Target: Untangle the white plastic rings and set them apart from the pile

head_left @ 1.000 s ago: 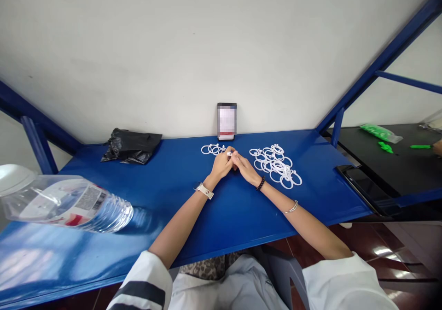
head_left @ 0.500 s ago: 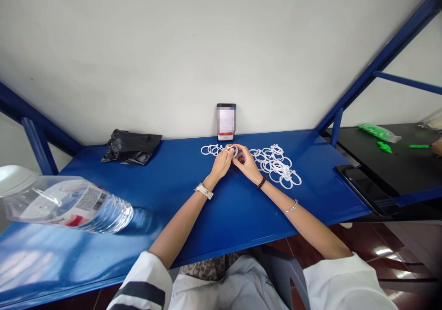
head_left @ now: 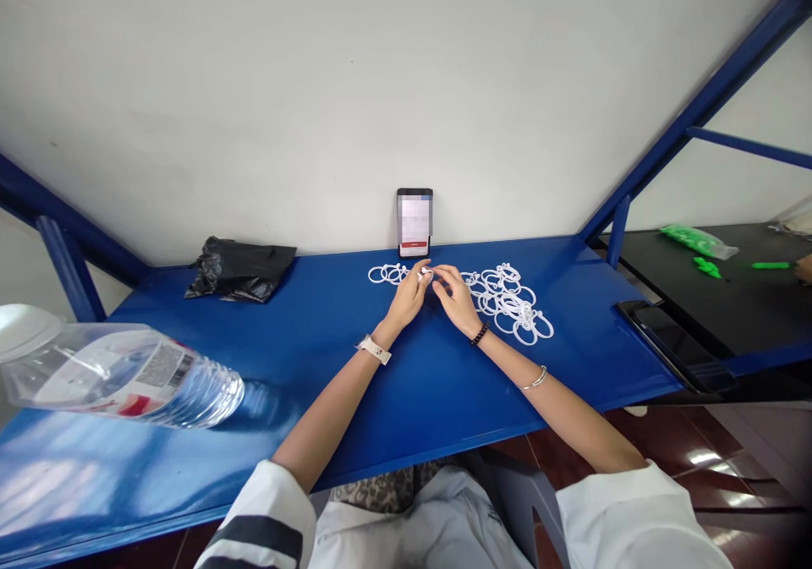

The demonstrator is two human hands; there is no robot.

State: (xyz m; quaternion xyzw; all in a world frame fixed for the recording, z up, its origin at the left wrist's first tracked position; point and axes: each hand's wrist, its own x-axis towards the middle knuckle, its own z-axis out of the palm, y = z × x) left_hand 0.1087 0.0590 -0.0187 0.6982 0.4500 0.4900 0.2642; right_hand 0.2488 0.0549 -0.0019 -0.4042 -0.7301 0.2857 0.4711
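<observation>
My left hand (head_left: 406, 300) is closed on a white plastic curtain ring (head_left: 427, 273), mostly covered by its fingers. From the other side, my right hand (head_left: 458, 302) brings its bent fingertips to the same ring, thumb and forefinger pinched on its edge. Just left of my hands lies a small row of white rings (head_left: 378, 275), each with a little eyelet. A larger, tangled pile of such rings (head_left: 507, 303) spreads to the right, close to my right hand.
A phone (head_left: 414, 222) leans against the wall behind my hands. On the blue table (head_left: 304, 358) are a black plastic bag (head_left: 244, 269) and a large clear bottle (head_left: 145, 374). Another phone (head_left: 663, 341) lies at the right edge, beside a black table with green pieces (head_left: 705, 266).
The ring between my hands has been turned, and less of its loop shows now. My right fingers have straightened a little; both arms stay nearly in place.
</observation>
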